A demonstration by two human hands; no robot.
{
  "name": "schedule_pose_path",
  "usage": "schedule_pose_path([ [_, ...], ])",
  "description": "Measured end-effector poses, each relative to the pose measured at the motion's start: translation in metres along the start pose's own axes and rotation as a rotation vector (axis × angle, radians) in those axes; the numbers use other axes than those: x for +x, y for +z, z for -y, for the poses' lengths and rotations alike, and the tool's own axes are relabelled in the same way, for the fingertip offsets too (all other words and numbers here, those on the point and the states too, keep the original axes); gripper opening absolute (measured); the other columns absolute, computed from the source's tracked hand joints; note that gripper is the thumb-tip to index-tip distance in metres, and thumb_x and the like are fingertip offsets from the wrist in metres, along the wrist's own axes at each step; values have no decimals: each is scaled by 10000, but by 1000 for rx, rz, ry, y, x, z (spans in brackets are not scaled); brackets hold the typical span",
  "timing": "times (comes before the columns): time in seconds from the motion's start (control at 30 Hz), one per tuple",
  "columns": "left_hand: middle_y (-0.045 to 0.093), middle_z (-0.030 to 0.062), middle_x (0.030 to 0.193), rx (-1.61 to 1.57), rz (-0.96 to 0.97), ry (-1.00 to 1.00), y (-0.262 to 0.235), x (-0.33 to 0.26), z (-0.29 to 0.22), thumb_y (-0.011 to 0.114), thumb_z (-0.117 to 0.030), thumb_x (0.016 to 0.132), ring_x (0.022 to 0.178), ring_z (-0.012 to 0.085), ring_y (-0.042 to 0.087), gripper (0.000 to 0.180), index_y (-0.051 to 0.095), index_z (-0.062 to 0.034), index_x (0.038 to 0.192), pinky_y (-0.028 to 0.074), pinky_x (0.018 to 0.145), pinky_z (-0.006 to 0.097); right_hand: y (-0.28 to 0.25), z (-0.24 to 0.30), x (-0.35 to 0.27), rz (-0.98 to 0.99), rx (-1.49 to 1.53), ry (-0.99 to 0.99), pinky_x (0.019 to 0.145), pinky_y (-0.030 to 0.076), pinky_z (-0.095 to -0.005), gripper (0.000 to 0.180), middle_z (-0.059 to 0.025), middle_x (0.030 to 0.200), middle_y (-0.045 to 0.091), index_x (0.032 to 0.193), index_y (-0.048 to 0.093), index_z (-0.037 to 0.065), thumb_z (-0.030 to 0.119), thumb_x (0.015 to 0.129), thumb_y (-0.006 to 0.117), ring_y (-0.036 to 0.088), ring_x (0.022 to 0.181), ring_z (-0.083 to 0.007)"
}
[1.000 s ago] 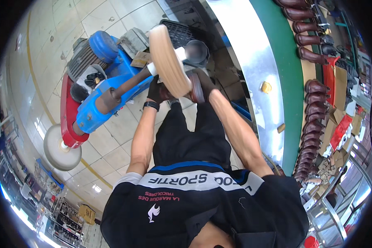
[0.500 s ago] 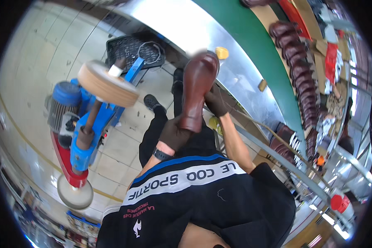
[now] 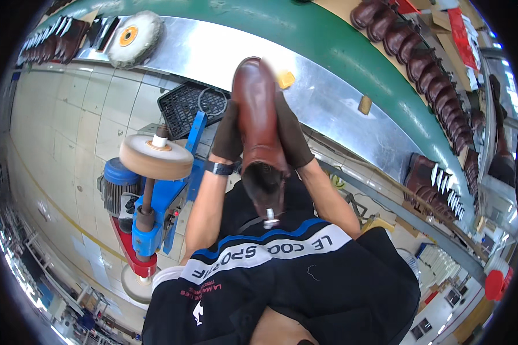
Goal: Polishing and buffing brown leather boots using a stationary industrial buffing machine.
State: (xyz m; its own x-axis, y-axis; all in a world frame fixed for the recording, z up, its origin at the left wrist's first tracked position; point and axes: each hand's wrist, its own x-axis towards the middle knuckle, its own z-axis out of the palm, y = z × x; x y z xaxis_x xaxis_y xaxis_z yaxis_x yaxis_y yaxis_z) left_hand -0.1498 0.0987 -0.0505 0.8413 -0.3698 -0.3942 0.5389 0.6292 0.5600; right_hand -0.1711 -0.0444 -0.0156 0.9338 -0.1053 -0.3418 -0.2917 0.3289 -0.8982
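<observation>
A glossy reddish-brown leather boot (image 3: 256, 109) is held up in front of me between both hands. Its toe points away and its dark opening faces my body, with a small silvery piece at the shaft's near edge. My left hand (image 3: 228, 137), in a dark brown glove, presses along the boot's left side. Along the right side lies my right hand (image 3: 292, 135), gloved the same way. Both hands are closed around the boot, their fingertips partly hidden by it.
To the left stands a blue and red buffing machine with a pale wheel (image 3: 155, 158). Beyond the boot runs a metal bench (image 3: 334, 86) beside a green belt (image 3: 339, 57). A yellow lump (image 3: 286, 79) and a brown block (image 3: 365, 104) lie there. Rows of boots (image 3: 426, 69) stand right; a black crate (image 3: 181, 106) sits behind.
The boot has turned so its opening shows towards me. My left hand has shifted from the heel end up along its left side. The view has swung, showing more of the bench's left.
</observation>
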Motion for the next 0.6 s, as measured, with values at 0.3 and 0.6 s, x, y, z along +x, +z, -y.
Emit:
schedule_pose_path([
  [0.3, 520, 98, 1192, -531, 62, -106, -14, -3, 21, 508, -366, 896, 1060, 207, 516, 521, 402, -22, 1273, 428, 913, 317, -15, 33, -20, 353, -121, 54, 1020, 301, -335, 665, -127, 1414, 283, 1405, 187, 35, 433, 926, 421, 300, 1284, -209],
  [0.6, 495, 124, 1220, -380, -182, 161, 17, -56, 20, 518, -386, 879, 1116, 227, 482, 567, 386, 4, 1269, 385, 969, 339, -18, 36, -100, 453, -800, -276, 942, 386, -365, 803, -185, 1284, 435, 1326, 344, 21, 192, 659, 758, 457, 1155, -265],
])
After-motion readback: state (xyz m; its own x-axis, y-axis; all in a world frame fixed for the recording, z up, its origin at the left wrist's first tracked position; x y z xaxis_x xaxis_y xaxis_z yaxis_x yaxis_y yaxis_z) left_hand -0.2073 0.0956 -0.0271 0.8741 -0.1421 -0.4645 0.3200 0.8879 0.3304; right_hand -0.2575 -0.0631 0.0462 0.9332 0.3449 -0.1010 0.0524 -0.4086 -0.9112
